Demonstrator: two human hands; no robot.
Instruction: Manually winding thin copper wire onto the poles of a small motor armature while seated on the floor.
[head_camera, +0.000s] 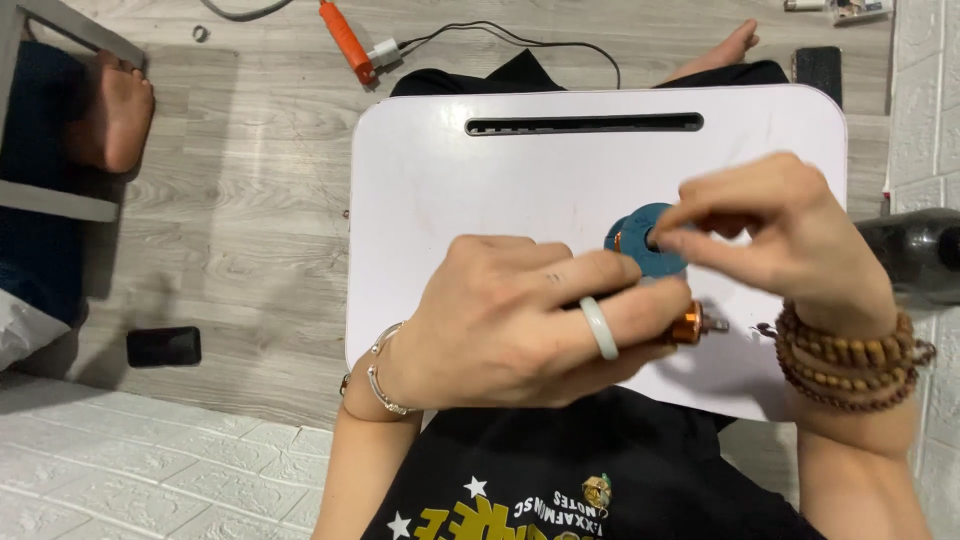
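Two hands over a white lap table (420, 180). Left hand (510, 320), with pale ring, clenched around a copper-coloured cylindrical part (690, 325), metal tip poking out to the right. Right hand (780, 235), beaded bracelets at the wrist, pinching the rim of a teal disc (640, 235) just above the table. Black phone (163, 346) on the floor, well apart.

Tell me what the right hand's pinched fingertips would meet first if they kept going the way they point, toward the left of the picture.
The right hand pinches leftward at the teal disc, so it would probably meet that first, then the left hand holding an orange cylindrical part. Depth is unclear here.
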